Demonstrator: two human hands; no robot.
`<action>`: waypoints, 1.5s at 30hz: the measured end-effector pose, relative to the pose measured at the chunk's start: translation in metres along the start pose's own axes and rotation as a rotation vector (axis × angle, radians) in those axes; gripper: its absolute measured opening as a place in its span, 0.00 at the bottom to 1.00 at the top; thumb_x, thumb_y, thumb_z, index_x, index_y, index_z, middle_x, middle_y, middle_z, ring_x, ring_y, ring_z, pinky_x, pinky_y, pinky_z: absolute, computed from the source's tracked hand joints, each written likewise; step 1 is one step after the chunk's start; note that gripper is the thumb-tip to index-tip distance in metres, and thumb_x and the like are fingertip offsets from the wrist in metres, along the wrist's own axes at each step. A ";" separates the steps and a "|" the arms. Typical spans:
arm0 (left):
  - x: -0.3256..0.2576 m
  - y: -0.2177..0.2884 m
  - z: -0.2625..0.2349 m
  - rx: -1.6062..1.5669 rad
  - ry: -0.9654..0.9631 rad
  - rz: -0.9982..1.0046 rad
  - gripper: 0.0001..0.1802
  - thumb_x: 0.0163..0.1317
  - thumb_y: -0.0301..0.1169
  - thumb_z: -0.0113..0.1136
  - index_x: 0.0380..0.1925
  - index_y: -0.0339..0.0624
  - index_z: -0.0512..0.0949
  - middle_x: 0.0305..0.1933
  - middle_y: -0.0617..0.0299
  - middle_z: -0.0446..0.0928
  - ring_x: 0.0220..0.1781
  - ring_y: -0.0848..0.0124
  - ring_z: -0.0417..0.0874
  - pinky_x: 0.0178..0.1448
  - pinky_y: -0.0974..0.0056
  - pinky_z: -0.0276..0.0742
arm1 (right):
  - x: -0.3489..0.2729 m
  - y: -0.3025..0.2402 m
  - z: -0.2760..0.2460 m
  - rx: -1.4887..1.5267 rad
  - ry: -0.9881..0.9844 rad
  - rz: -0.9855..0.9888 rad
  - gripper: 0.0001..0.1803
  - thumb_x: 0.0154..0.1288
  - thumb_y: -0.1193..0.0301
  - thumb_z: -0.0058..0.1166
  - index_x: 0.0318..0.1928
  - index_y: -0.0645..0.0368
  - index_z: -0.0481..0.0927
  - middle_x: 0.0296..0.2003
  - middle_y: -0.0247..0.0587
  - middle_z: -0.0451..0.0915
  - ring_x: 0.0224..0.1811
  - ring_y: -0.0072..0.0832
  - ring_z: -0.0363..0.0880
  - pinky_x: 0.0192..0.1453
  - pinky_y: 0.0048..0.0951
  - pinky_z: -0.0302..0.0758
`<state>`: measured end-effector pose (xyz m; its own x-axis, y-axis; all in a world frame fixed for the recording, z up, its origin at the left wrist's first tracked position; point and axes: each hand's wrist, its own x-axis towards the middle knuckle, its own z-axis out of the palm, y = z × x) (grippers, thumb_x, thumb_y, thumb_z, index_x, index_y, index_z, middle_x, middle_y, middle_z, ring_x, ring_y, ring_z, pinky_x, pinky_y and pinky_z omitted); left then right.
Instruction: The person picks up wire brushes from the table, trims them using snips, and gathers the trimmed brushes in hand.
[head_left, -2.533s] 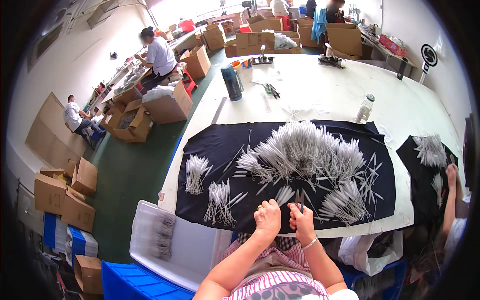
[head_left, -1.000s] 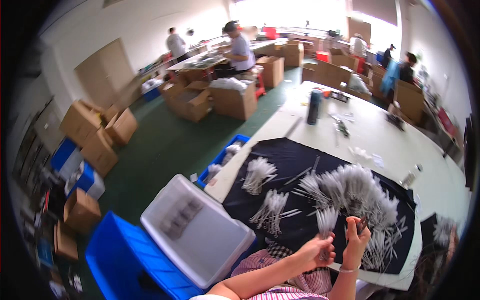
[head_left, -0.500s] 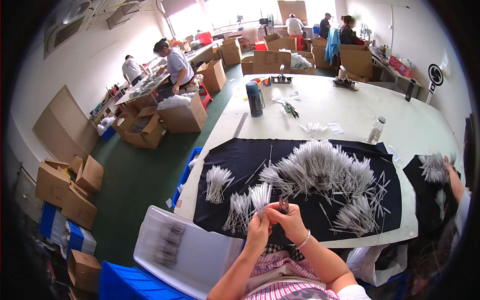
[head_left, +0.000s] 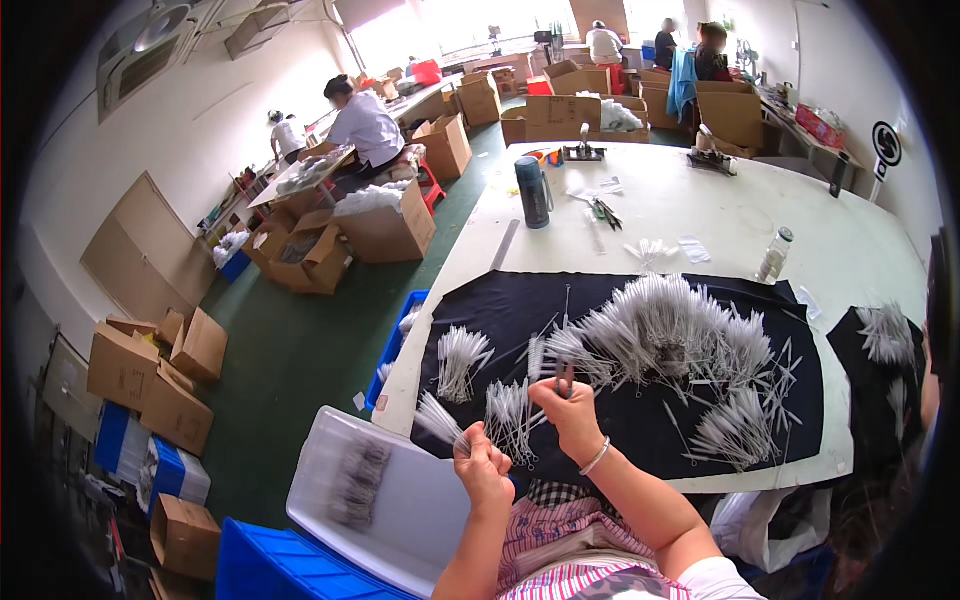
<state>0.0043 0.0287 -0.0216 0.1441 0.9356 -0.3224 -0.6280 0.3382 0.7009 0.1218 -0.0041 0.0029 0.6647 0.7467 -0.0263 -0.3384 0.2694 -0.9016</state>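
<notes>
My left hand point(head_left: 485, 468) is closed round a bundle of small white wire brushes point(head_left: 438, 420), bristle ends fanned up and left, above the tray's edge. Closed fingers of my right hand point(head_left: 572, 418) grip a small dark pliers-like tool point(head_left: 565, 378), its exact kind unclear. A single white brush point(head_left: 537, 357) stands upright beside those fingers; whether they pinch it I cannot tell. Below and between the hands lies a brush cluster point(head_left: 510, 415) on the dark cloth point(head_left: 640, 430). Another bunch point(head_left: 462, 360) rests farther left, and a large brush heap point(head_left: 660, 325) spreads to the right.
A white plastic tray point(head_left: 425, 520) with grey brush bundles sits at my left, over a blue crate point(head_left: 270, 565). Farther back on the white table point(head_left: 690, 185) stand a dark flask point(head_left: 533, 192) and a glass bottle point(head_left: 775, 257). Other people work around the room among cardboard boxes point(head_left: 400, 225).
My hands have come apart. The left moved left and down toward the tray with its brush bundle, while the right stayed over the cloth with the tool. The view has shifted slightly.
</notes>
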 end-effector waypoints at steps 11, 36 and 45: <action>-0.002 0.023 -0.006 0.223 -0.381 -0.361 0.08 0.55 0.31 0.57 0.30 0.38 0.76 0.15 0.73 0.66 0.08 0.88 0.52 0.11 0.77 0.43 | -0.010 0.004 0.009 -0.029 -0.242 0.216 0.05 0.50 0.73 0.55 0.22 0.61 0.77 0.13 0.24 0.67 0.14 0.11 0.59 0.18 0.15 0.55; -0.023 0.005 0.008 0.360 -0.342 -0.409 0.05 0.54 0.30 0.57 0.25 0.41 0.74 0.19 0.69 0.70 0.09 0.86 0.55 0.13 0.77 0.47 | 0.040 -0.002 -0.031 0.264 0.224 0.191 0.06 0.49 0.73 0.57 0.21 0.58 0.73 0.10 0.26 0.63 0.10 0.16 0.59 0.13 0.19 0.57; -0.016 0.000 0.012 0.352 -0.337 -0.305 0.05 0.55 0.30 0.56 0.24 0.41 0.75 0.14 0.73 0.65 0.09 0.87 0.54 0.12 0.77 0.45 | -0.005 0.007 -0.030 0.068 0.032 0.138 0.08 0.55 0.70 0.53 0.29 0.63 0.76 0.13 0.25 0.65 0.13 0.13 0.59 0.17 0.17 0.56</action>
<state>0.0113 0.0149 -0.0082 0.5506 0.7516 -0.3632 -0.2356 0.5574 0.7961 0.1361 -0.0244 -0.0158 0.6290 0.7603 -0.1624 -0.4718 0.2072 -0.8570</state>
